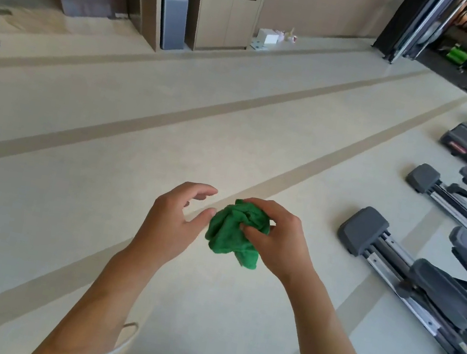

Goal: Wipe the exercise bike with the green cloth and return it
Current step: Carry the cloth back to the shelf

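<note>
Head view: the right hand [274, 240] grips the green cloth [235, 231], bunched into a ball, with fingers curled over its top and thumb pressed into its folds, just right of frame centre. The left hand [178, 217] hovers just beside it at nine o'clock from the cloth, fingers relaxed and slightly spread, holding nothing; its thumb tip looks to be at the cloth's edge, though whether it touches I cannot tell. Both forearms reach out over the pale tiled floor [105, 154]. Grey exercise machines [415, 271] stand in a row at three o'clock, well apart from the hands; which one is the bike to wipe, or whether it is in frame at all, is not clear. A water dispenser [174, 1] and a wooden cabinet [228, 10] stand against the far wall at twelve o'clock.

The step looks like readying the cloth. It would go best if the left hand takes a free edge and opens the wad into a flat pad, so a broad face meets the frame rather than a lump
</note>
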Demonstrator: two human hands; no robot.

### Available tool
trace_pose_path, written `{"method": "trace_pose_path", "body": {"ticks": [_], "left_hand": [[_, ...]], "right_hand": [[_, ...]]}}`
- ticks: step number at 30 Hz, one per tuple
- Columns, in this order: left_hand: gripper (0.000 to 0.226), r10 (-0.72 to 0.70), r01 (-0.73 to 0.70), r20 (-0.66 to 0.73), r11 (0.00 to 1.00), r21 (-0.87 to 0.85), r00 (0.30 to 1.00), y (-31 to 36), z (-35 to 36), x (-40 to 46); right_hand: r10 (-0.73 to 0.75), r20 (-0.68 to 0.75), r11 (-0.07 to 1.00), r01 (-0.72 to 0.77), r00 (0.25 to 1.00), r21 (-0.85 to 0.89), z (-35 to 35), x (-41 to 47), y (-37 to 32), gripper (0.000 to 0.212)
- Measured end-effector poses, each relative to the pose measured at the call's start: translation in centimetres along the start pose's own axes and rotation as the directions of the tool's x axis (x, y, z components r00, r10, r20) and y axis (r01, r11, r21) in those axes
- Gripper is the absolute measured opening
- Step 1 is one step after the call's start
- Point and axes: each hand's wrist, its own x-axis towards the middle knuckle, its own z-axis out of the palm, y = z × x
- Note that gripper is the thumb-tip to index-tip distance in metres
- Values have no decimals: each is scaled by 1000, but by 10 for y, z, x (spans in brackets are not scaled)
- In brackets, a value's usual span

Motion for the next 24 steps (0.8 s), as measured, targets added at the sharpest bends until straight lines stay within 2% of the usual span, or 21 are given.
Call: {"method": "trace_pose_path", "body": {"ticks": [5,12,24], "left_hand": [[39,-31,31,-4,973,229,1000,-23,-15,48],[44,-41,43,-15,898,438,999,-42,4,139],[43,-40,32,2,829,558,999,-18,98,336]], "right_hand": [[-3,-84,1000,1,996,-21,-21,52,15,47],[19,-173,1000,-16,985,19,-66,144,64,47],[14,-195,1000,-12,981,9,-171,329,133,46]]}}
